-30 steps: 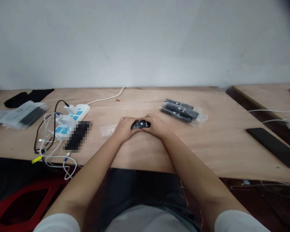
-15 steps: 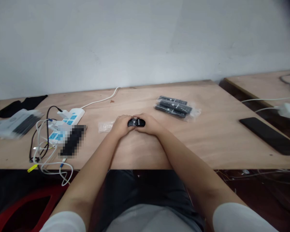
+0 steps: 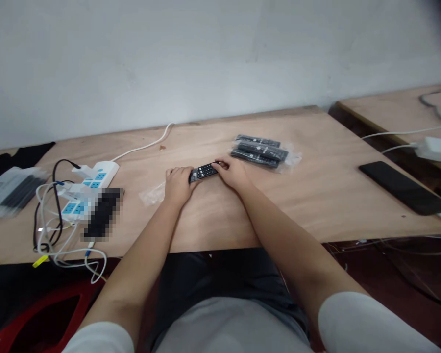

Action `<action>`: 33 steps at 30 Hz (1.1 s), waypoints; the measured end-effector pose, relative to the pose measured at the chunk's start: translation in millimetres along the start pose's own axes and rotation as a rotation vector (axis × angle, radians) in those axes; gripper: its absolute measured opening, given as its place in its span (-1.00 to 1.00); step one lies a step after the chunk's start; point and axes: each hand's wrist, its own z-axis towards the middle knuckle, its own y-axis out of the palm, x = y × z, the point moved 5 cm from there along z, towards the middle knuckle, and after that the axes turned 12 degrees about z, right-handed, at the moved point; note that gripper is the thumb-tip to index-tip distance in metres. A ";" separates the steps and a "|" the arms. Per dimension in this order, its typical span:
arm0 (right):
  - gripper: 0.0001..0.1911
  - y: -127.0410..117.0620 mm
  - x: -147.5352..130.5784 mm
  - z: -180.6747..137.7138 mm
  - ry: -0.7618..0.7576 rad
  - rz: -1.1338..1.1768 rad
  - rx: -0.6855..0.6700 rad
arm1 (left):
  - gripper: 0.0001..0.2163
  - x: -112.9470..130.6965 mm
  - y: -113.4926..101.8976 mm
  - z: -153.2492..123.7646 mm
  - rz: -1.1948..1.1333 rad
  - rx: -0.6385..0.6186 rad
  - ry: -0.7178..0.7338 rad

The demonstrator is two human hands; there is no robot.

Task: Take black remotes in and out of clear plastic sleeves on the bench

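We've got a black remote [image 3: 204, 171] lying flat on the wooden counter [image 3: 316, 196], approx. centre, button side up, angled w/ its far end toward the right. Our left hand [image 3: 177, 185] closes its grip round the near/left end of the remote, fingers curled over it; our right hand [image 3: 233, 172] pinches the far/right end w/ fingertips, so both hands are clenched on the same remote. Just left of the left hand lies a crumpled clear plastic bag [image 3: 152, 194], touching or nearly touching it; can't tell which. Just beyond the right hand sits a stack of remotes in clear wrap [image 3: 260, 149], near but apart from the held one. Further left: a white power strip [image 3: 90, 179] w/ blue sockets and tangled cables [image 3: 55, 230], then a pack of dark items in plastic [image 3: 12, 189] at the counter's left edge. Well off to the right, a black phone [image 3: 400, 187] lies face down near the counter's right edge.
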 end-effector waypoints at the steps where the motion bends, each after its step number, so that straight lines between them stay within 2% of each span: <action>1: -0.70 1.4 0.8 0.2 0.008 0.022 -0.001 | -0.61 1.8 0.9 0.0 0.010 -0.009 0.006; 6: -0.69 17.0 -1.0 -2.2 0.027 0.092 -0.035 | -0.58 11.2 2.4 0.0 0.005 -0.009 0.036; 15: -0.58 42.6 -28.2 -19.4 -0.066 0.012 -0.239 | -0.66 13.0 7.3 0.9 -0.052 -0.032 0.058; 18: -0.56 42.3 -24.8 -19.3 -0.023 0.056 -0.229 | -0.65 12.6 8.6 1.3 -0.063 -0.033 0.053; 23: -0.71 41.5 -17.7 -17.4 0.011 0.162 -0.215 | -0.60 13.1 8.9 1.8 -0.064 -0.026 0.044; 33: -0.73 26.3 -4.9 -8.2 -0.025 0.094 -0.085 | -0.49 7.2 4.9 -1.7 -0.033 0.016 -0.004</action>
